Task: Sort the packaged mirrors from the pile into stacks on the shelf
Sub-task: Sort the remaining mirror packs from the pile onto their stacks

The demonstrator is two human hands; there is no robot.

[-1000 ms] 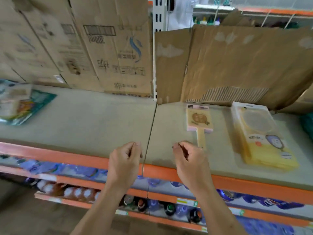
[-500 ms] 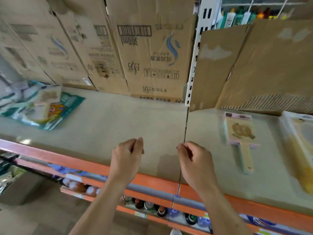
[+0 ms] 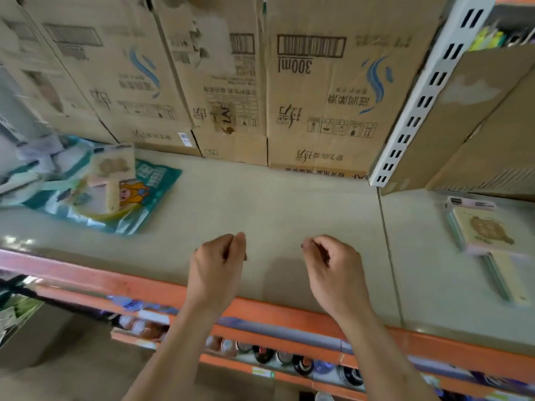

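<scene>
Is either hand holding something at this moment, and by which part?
Nothing is held. The left hand and the right hand hover with loosely curled fingers above the beige shelf board.

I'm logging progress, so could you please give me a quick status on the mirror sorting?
Left hand and right hand loosely curled, empty, over the shelf. Pile of packaged mirrors at left; one stack at right. Nothing between hands and pile.
</scene>
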